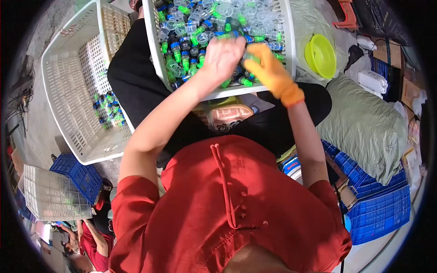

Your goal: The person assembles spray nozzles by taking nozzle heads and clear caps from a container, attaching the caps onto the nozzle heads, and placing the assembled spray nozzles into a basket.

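A white plastic crate (pixel 290 41) full of small clear, green, blue and dark bottle-like pieces (pixel 185 45) stands between the person's knees. Over its near part is my left hand (pixel 223 57), bare and blurred, its fingers curled together; what they hold cannot be made out. Close on its right, my right hand (pixel 268 70) wears an orange glove, with thumb and fingers bent round something small and pale, too blurred to name. A narrow gap lies between the two hands.
At the left a larger white crate (pixel 68 98) holds some green and blue pieces (pixel 109 109). A yellow-green basin (pixel 320 56) and a stuffed pale sack (pixel 364 123) are on the right. Blue crates (pixel 380 211) stand lower right. Another person (pixel 93 243) is at the lower left.
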Demonstrator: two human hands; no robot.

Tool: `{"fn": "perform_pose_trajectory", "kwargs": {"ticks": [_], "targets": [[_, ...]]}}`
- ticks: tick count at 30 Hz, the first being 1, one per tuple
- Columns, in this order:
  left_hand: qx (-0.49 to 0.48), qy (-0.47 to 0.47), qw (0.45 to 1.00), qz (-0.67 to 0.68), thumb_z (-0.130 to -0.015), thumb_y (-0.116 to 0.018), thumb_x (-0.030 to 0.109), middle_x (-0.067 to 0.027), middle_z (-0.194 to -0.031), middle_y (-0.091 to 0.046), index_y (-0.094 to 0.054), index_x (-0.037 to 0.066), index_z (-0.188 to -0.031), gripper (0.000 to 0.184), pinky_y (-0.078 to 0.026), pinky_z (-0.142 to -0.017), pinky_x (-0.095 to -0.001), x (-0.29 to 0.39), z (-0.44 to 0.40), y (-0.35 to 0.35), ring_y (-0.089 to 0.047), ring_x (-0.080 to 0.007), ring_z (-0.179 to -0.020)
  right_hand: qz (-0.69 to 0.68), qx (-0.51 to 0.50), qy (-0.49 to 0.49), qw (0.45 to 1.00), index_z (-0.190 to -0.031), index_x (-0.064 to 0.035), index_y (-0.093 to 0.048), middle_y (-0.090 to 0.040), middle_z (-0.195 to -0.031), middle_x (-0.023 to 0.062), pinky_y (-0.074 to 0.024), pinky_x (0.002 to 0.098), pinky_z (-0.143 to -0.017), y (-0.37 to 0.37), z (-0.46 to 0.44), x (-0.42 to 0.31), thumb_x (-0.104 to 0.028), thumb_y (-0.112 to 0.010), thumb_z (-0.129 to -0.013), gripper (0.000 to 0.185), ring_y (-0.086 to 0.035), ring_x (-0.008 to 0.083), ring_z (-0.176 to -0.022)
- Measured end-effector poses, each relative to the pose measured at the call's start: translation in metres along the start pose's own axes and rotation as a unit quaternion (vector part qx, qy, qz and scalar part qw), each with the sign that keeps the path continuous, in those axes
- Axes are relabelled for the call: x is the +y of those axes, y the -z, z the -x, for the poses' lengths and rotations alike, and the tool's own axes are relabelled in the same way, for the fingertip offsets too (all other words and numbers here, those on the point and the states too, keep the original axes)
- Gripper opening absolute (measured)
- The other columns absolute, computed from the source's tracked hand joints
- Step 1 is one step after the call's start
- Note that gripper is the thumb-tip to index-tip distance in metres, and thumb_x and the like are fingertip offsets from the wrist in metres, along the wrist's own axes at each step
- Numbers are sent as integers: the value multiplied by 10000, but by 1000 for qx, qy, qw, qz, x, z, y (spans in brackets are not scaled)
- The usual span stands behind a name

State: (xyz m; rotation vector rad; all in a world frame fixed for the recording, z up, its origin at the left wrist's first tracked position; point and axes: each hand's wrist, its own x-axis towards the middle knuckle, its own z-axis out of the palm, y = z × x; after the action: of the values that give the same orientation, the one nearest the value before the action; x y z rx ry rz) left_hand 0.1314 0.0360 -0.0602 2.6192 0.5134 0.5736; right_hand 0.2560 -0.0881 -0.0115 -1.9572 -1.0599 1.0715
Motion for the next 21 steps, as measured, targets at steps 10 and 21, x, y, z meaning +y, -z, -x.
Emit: {"fn": "perform_pose_trajectory", "kwargs": {"ticks": [10, 21], "targets": [[-144, 66, 987, -21, -736, -679, 74, -129, -955, -692, -502, 63, -1221, 517, -526, -843, -411, -36, -49, -52, -650, -310, -982, 361, 187, 212, 889, -1084, -75, -607, -636, -992, 114, -512, 398, -774, 35, -86, 80, -191, -681, -816, 302, -617, 311, -937], [-42, 465, 575, 671, -881, -661, 134, -64, -766, -652, -644, 6, -998, 174, -513, -483, -254, 2, 7, 48, -613, -121, -555, 170, 99, 157, 968, -1206, -64, -528, -638, -985, 131, -527, 381, -696, -11, 20, -19, -143, -712, -823, 433, -654, 296, -834]]}}
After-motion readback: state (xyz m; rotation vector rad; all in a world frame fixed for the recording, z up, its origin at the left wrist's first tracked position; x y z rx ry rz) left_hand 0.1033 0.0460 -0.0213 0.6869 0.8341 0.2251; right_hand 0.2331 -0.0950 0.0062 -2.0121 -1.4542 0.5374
